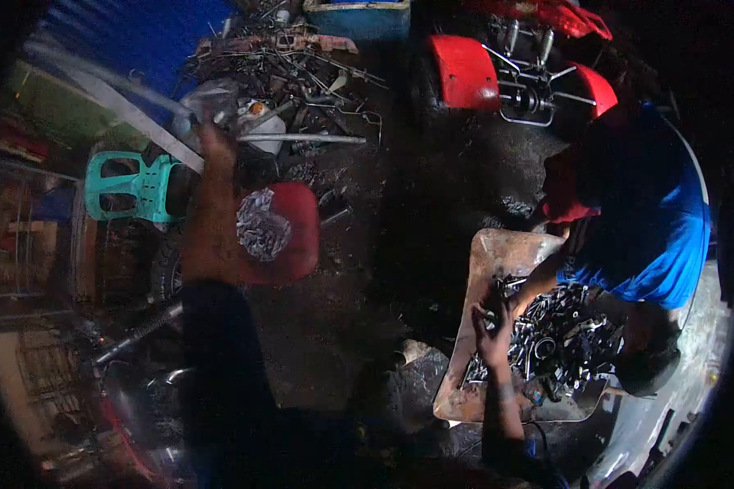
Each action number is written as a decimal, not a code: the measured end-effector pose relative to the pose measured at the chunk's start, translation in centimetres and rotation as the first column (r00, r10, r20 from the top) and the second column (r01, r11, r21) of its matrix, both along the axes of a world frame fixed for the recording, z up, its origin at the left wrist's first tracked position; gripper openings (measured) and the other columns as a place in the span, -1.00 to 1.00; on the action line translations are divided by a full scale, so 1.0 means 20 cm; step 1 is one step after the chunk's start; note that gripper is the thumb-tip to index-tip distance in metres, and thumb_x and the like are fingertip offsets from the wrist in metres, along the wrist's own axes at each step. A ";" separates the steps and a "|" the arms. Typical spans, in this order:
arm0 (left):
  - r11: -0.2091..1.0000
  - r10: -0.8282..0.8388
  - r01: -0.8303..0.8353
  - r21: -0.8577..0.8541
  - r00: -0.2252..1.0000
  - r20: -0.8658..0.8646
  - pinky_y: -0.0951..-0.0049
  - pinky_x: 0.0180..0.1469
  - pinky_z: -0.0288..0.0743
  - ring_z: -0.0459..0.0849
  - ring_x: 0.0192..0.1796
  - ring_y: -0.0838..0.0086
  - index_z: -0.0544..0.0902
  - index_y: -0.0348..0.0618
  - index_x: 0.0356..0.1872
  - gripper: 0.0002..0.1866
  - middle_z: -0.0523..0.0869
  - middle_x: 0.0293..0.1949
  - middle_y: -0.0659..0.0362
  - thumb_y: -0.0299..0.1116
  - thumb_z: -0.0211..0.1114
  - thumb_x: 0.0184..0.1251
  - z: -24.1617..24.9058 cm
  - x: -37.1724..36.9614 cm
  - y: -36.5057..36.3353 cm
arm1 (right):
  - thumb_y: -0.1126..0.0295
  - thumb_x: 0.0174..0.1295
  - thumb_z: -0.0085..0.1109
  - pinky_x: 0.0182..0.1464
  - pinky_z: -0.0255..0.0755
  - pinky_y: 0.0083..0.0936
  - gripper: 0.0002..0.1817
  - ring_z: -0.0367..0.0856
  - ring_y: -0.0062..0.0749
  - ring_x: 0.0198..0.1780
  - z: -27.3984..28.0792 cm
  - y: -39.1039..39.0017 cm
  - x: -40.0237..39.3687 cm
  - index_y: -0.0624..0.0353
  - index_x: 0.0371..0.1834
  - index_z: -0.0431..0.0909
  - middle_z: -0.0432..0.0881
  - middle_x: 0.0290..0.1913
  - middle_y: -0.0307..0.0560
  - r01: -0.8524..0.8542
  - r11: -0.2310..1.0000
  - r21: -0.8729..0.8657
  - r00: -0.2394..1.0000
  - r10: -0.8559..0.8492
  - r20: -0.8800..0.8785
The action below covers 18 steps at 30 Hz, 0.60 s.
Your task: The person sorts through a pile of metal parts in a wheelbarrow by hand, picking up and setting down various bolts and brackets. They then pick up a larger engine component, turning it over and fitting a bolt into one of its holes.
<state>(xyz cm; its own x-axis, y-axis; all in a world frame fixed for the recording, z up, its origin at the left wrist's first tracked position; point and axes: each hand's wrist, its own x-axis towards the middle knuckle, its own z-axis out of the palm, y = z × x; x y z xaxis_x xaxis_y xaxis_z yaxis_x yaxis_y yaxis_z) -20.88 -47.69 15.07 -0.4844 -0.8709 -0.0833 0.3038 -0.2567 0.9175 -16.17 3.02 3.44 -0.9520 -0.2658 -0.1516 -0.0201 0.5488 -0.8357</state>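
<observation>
Loose, silvery-dark metal parts lie in a shallow, rust-brown metal tray; our bare right hand is spread over them; our blurred left hand's grip we cannot tell; a blue-shirted person's arm, crowding close, could knock ours

A hand could pass over the floor between the red seat and the tray's left edge. Across the tray's upper half, a co-worker's arm bars the way; parts crowd its middle.
</observation>
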 end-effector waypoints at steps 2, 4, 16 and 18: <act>0.962 -0.254 0.269 -0.035 0.938 0.235 0.38 -0.20 0.35 0.46 -0.27 0.37 0.45 -0.11 -0.14 -0.54 0.50 -0.29 0.17 0.05 0.04 0.09 -0.35 0.09 0.08 | 0.46 -0.09 0.17 0.09 0.14 -0.31 -0.45 0.30 -0.09 0.01 -0.38 0.34 0.13 0.36 0.01 0.23 0.31 -0.02 0.16 0.058 0.998 0.017 0.993 -0.056 -0.104; 0.880 -0.412 0.474 0.020 0.743 0.527 0.43 -0.34 0.32 0.46 -0.36 0.42 0.48 -0.09 -0.22 -0.60 0.52 -0.41 0.21 0.02 0.03 0.12 -0.94 0.28 0.20 | 0.49 -0.07 0.13 0.13 0.10 -0.32 -0.47 0.27 -0.08 0.05 -0.55 0.59 0.32 0.39 0.02 0.22 0.29 0.01 0.19 0.319 0.948 0.004 0.948 -0.318 -0.008; -0.058 -0.806 0.972 0.226 -0.179 0.564 0.45 -0.19 0.39 0.53 -0.27 0.43 0.51 -0.32 -0.27 -0.70 0.58 -0.34 0.14 -0.35 0.26 -0.02 -1.48 0.94 2.74 | 0.31 -0.07 0.19 0.09 0.17 -0.33 -0.47 0.27 0.06 0.06 -1.12 1.41 0.75 0.32 -0.02 0.30 0.25 0.05 0.32 0.772 0.509 0.381 0.599 -0.783 -0.168; -0.099 -0.652 0.982 0.162 -0.187 0.735 0.36 -0.11 0.36 0.53 -0.21 0.28 0.51 -0.31 -0.28 -0.68 0.58 -0.32 0.01 -0.31 0.25 -0.04 -1.32 0.76 2.85 | 0.40 -0.03 0.13 -0.13 0.31 -0.47 -0.73 0.51 -0.25 -0.26 -1.17 1.52 0.74 0.34 -0.27 0.45 0.53 -0.25 0.05 0.957 0.277 -0.083 0.287 -0.945 0.154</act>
